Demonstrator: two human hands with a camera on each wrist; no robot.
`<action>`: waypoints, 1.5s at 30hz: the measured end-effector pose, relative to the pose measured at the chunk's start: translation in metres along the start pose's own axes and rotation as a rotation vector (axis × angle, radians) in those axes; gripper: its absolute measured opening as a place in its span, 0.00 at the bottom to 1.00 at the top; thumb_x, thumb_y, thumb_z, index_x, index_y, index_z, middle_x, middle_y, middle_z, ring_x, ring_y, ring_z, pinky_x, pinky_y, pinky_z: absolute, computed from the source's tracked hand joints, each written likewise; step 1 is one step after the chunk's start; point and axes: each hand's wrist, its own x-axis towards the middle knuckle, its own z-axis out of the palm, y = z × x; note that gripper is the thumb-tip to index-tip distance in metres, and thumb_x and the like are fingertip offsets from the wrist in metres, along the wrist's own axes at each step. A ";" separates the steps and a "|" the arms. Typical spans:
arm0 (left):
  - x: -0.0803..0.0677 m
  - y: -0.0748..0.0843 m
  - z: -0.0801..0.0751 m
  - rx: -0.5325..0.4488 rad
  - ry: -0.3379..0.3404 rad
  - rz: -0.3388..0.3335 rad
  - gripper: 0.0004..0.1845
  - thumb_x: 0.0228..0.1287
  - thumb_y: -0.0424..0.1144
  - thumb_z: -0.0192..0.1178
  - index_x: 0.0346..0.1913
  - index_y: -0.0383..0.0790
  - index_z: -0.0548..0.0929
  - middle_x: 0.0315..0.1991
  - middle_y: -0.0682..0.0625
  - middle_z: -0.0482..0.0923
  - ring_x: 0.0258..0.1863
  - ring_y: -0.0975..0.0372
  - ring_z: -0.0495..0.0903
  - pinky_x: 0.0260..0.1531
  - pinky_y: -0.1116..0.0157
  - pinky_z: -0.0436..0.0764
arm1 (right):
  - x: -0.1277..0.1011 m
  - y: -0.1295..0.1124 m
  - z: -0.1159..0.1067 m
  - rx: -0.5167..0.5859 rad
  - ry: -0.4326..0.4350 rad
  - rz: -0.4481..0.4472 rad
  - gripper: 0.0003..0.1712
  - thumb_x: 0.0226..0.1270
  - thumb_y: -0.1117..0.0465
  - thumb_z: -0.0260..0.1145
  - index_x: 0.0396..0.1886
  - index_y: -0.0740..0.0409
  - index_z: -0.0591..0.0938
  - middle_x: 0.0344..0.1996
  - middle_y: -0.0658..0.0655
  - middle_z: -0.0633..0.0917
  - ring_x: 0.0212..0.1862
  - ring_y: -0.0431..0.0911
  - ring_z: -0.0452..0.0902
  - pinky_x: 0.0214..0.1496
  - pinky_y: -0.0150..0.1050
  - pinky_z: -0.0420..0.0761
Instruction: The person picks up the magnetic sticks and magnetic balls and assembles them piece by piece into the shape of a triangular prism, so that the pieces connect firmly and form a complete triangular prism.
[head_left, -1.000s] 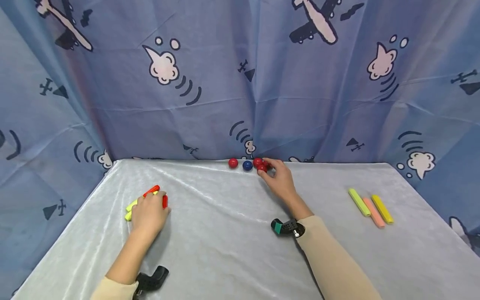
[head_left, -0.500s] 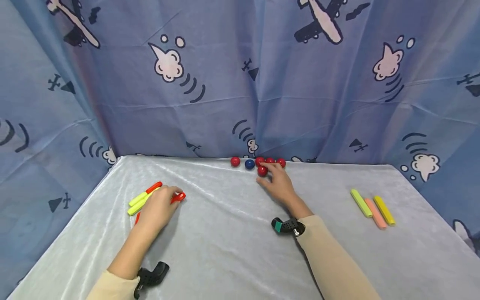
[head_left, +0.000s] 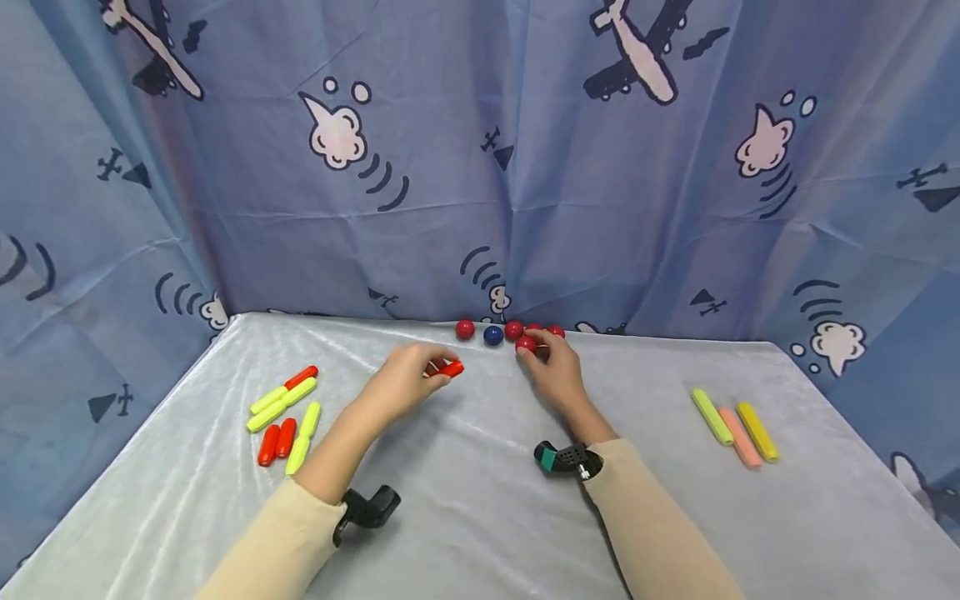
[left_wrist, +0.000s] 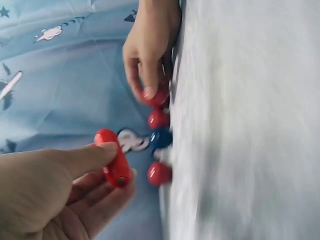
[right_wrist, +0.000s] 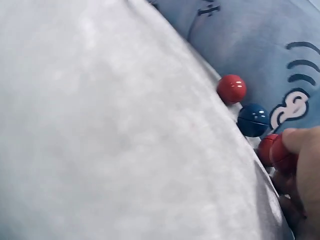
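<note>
My left hand (head_left: 401, 382) is raised over the middle of the table. Between its thumb and fingers it pinches a short red plastic stick (left_wrist: 114, 159) with a small hole in its end. My right hand (head_left: 561, 375) is at the far edge, where thumb and fingers pinch a glossy red ball (head_left: 526, 344). Left of that ball a row holds another red ball (head_left: 513, 330), a blue ball (head_left: 492, 335) and a red ball (head_left: 465, 330). Further red balls lie partly hidden behind the right fingers, one red ball (head_left: 556, 331) showing at their right.
On the left lie yellow-green sticks (head_left: 303, 438), one red-and-yellow stick (head_left: 283, 390) and short red sticks (head_left: 286, 437). To the right are a light green stick (head_left: 712, 416), a pink stick (head_left: 740, 438) and a yellow stick (head_left: 757, 431). A patterned blue curtain (head_left: 420, 258) hangs behind the pale cloth.
My left hand has lifted a red stick from the left pile and carried it right toward the balls. My right hand, with fingers spread at the front red ball before, now pinches it.
</note>
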 end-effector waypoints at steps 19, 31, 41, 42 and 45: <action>0.074 -0.007 0.096 -0.604 0.061 -0.171 0.14 0.65 0.32 0.67 0.53 0.34 0.87 0.48 0.40 0.88 0.42 0.60 0.86 0.43 0.68 0.86 | 0.008 0.002 -0.009 0.837 0.006 0.241 0.25 0.78 0.63 0.58 0.69 0.68 0.71 0.60 0.59 0.76 0.45 0.36 0.83 0.48 0.31 0.86; 0.073 -0.006 0.114 -0.728 0.029 -0.102 0.14 0.67 0.32 0.65 0.54 0.33 0.86 0.49 0.39 0.88 0.37 0.68 0.84 0.43 0.70 0.85 | 0.003 0.010 -0.019 0.778 -0.054 0.227 0.23 0.76 0.64 0.60 0.66 0.68 0.74 0.51 0.51 0.81 0.46 0.37 0.84 0.50 0.31 0.86; 0.071 -0.007 0.113 -0.764 0.059 -0.126 0.14 0.65 0.32 0.67 0.53 0.34 0.87 0.50 0.40 0.87 0.42 0.62 0.86 0.46 0.65 0.87 | -0.001 0.006 -0.018 0.623 -0.100 0.160 0.21 0.71 0.60 0.66 0.59 0.66 0.78 0.48 0.52 0.84 0.43 0.38 0.82 0.46 0.33 0.85; 0.071 -0.007 0.113 -0.789 0.064 -0.132 0.14 0.65 0.31 0.67 0.53 0.33 0.86 0.50 0.39 0.87 0.42 0.62 0.86 0.47 0.65 0.88 | -0.001 0.007 -0.017 0.609 -0.097 0.160 0.20 0.71 0.60 0.66 0.58 0.65 0.77 0.49 0.53 0.85 0.42 0.37 0.82 0.44 0.32 0.85; 0.074 -0.008 0.112 -0.882 0.108 -0.156 0.15 0.65 0.30 0.67 0.53 0.30 0.85 0.49 0.37 0.87 0.39 0.65 0.86 0.47 0.63 0.88 | 0.001 0.007 -0.017 0.585 -0.101 0.122 0.19 0.69 0.63 0.68 0.54 0.66 0.76 0.52 0.62 0.86 0.41 0.36 0.82 0.41 0.30 0.82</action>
